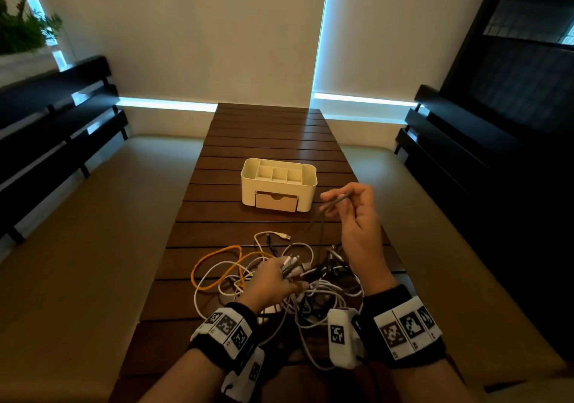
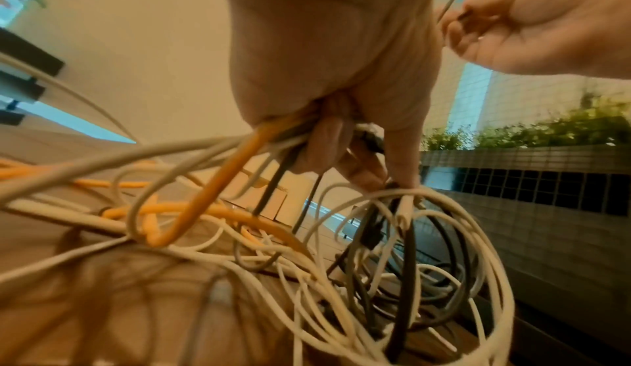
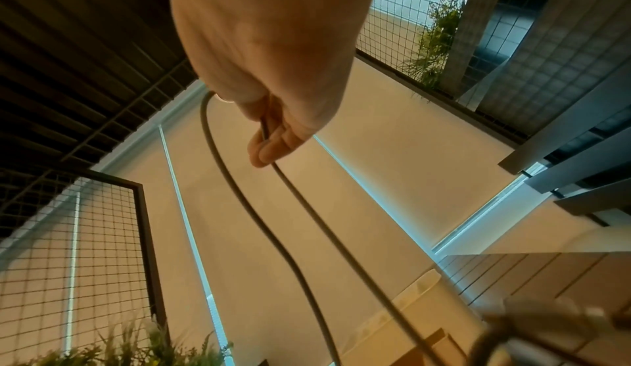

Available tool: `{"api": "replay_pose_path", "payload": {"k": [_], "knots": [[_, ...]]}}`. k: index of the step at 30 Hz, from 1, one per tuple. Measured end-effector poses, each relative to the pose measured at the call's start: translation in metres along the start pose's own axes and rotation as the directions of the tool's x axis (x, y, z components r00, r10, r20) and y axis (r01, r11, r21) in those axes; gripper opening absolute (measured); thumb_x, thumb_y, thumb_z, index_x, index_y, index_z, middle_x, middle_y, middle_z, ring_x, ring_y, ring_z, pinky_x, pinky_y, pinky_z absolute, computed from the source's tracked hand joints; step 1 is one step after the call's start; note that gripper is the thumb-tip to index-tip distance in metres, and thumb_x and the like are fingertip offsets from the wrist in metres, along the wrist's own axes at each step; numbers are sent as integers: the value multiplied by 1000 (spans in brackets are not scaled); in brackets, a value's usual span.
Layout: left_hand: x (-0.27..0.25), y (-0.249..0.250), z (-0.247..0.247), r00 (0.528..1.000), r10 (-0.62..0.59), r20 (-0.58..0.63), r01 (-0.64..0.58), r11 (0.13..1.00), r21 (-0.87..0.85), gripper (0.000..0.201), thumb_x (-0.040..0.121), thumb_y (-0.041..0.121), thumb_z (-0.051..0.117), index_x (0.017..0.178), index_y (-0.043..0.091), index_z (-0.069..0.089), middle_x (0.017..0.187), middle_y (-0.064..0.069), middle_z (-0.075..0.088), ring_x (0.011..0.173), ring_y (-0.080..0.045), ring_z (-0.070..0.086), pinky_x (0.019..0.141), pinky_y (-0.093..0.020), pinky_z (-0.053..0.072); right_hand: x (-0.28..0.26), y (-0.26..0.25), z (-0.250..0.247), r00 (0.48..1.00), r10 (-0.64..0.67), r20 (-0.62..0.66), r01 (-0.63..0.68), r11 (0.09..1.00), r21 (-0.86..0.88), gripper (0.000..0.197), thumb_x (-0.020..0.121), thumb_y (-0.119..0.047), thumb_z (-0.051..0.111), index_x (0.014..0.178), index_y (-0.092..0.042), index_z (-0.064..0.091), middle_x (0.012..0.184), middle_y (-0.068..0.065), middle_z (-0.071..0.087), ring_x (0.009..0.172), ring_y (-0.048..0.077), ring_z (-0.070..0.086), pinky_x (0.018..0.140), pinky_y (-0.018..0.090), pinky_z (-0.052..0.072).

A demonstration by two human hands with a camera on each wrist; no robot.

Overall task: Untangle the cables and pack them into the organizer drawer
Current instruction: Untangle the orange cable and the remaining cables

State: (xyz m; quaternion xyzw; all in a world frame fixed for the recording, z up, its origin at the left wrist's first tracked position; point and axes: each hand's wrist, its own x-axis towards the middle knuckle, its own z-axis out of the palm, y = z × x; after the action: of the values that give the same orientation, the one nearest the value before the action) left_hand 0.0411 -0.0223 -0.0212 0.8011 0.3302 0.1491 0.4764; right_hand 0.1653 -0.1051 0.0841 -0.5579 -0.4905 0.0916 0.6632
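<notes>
A tangle of white, grey, black and orange cables [image 1: 279, 275] lies on the near part of the wooden table [image 1: 267, 141]. My left hand [image 1: 279, 278] grips a bunch of cable ends [image 2: 273, 139] over the tangle. Raised to the right of the organizer, my right hand [image 1: 344, 199] pinches a loop of one dark grey cable [image 1: 323, 216] [image 3: 273, 226] that hangs down to the pile. The white organizer [image 1: 278, 185] stands mid-table, its front drawer [image 1: 276, 201] closed.
An orange cable [image 1: 214, 262] loops out to the left of the pile. A white USB plug [image 1: 284, 236] lies between pile and organizer. Beige benches flank the table, dark slatted backrests [image 1: 56, 116] behind them. Plants [image 1: 25, 29] stand at the far left.
</notes>
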Motion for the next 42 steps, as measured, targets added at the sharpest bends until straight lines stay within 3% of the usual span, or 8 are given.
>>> {"api": "replay_pose_path", "payload": {"k": [5,17,25,29,32,35,38,42], "knots": [[3,10,-4,990,-3,-141,-68,867,-494,24,78,8,75,99,15,67,87,3,71,80,-3,68,69,-18,52,-2,-8,9,996,-19,85,9,993,115,10,94,-18,42,99,-17,51,95,7,64,84,23,67,77,34,56],[12,14,0,994,-9,-112,-33,930,-366,7,87,9,66,84,15,67,85,-5,70,83,-18,65,79,-35,53,-12,14,13,967,191,167,-229,941,251,9,97,-6,42,97,-8,51,80,3,67,78,14,68,71,21,55],[11,13,12,990,-49,-134,5,949,-315,13,84,14,70,92,5,66,91,-10,70,85,-17,65,69,-16,48,-11,7,16,962,215,166,-261,901,347,13,95,0,43,100,-10,49,96,9,64,85,20,69,72,23,56],[11,17,8,981,-94,-172,7,894,-448,14,90,6,61,98,-4,67,94,-12,69,88,-14,66,71,-16,52,-14,27,9,878,444,178,-414,892,-183,46,86,6,53,119,-23,41,123,2,51,90,22,64,74,35,57],[7,21,3,976,-126,-177,19,861,-508,17,90,5,60,93,-10,65,83,-13,69,74,-10,67,61,-14,52,-26,44,5,686,623,376,-198,656,-728,29,91,-6,48,119,-14,49,117,9,58,104,26,57,78,30,44],[7,24,-1,968,-135,-213,5,855,-518,21,92,8,58,93,-13,65,87,-16,69,73,-10,66,59,-13,51,-36,50,-1,601,700,387,-117,555,-823,27,90,-5,44,114,-10,55,113,12,61,92,24,53,74,27,41],[9,30,-8,939,-205,-278,-7,793,-609,21,94,10,55,93,-9,64,80,-3,67,68,-5,61,62,-20,48,-38,47,-12,609,689,392,-171,597,-784,20,87,-11,59,106,-15,57,107,3,58,90,14,49,74,24,40],[13,37,-20,867,-285,-410,-72,740,-668,13,96,16,52,92,6,59,85,1,66,74,-7,55,70,-29,39,-35,43,-28,776,518,360,-91,656,-749,20,82,-12,66,81,-21,49,84,-6,52,82,15,51,70,26,40]]}}
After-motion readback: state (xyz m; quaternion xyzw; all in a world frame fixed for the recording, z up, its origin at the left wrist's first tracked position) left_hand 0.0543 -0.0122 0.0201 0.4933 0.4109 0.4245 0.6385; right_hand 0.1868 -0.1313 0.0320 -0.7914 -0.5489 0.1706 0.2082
